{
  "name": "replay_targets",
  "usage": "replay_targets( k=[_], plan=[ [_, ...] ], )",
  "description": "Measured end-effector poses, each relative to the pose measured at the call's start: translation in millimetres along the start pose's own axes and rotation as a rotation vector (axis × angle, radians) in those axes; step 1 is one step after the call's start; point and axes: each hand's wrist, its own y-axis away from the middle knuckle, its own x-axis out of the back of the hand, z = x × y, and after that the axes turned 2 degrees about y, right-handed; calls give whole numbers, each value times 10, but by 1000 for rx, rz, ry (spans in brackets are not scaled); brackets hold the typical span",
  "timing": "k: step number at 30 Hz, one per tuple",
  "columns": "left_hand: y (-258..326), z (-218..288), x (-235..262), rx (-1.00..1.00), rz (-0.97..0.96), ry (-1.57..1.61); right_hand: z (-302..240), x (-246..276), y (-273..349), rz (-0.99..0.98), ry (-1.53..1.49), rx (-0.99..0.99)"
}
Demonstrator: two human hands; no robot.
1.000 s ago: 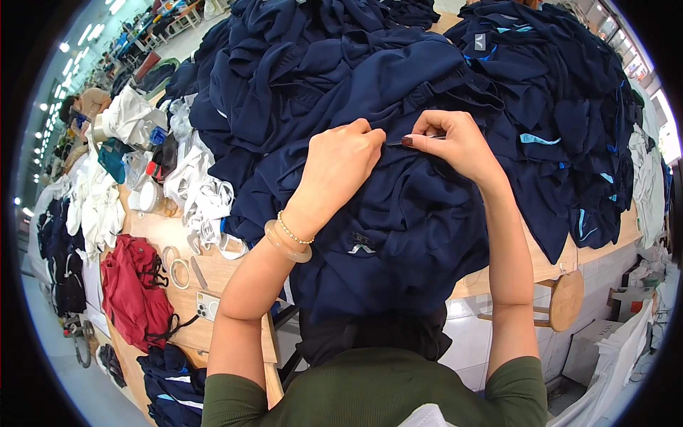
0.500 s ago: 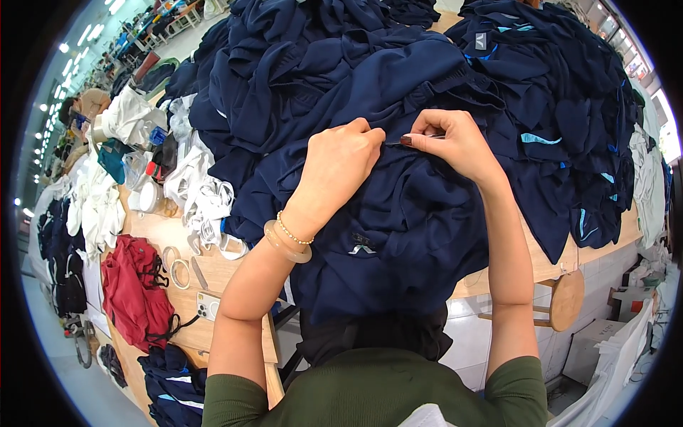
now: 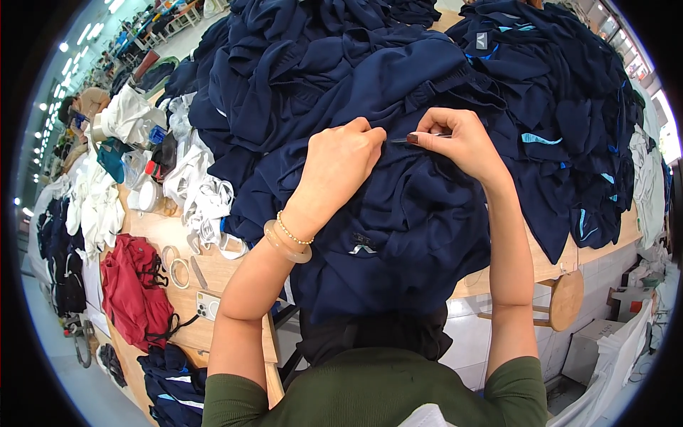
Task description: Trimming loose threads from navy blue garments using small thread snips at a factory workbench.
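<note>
A navy blue garment (image 3: 420,192) lies bunched over the table's near edge and hangs down against my body. My left hand (image 3: 346,153) is closed on a fold of its cloth, knuckles up, with two bracelets on the wrist. Just right of it, my right hand (image 3: 455,142) pinches a slim, pointed metal tool (image 3: 400,141) between thumb and fingers. Its tip points left at the cloth beside my left fingers. Most of the tool is hidden in the hand, so its exact kind is unclear.
Large heaps of navy garments (image 3: 284,64) cover the far table, with more at the right (image 3: 569,92). Left are white cloth straps (image 3: 206,206), tape rolls (image 3: 179,273), a phone (image 3: 208,306) and a red bag (image 3: 135,288). A wooden stool (image 3: 567,300) stands lower right.
My right hand has shifted slightly right, and the tool's tip sits a little farther from my left fingers. My left hand keeps its place on the cloth.
</note>
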Motion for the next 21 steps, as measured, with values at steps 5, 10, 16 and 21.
replay_targets(
  k=[5, 10, 16, 21],
  plan=[
    [1, 3, -3, 0, 4, 16, 28, -45, -6, -12, -70, 21],
    [-2, 5, 6, 12, -13, 16, 9, -68, -20, -17, -79, 19],
    [17, -198, 360, 322, 343, 398, 128, 96, 157, 121, -224, 40],
    [543, -639, 557, 423, -22, 524, 160, 94, 558, 142, -409, -122]
  ],
)
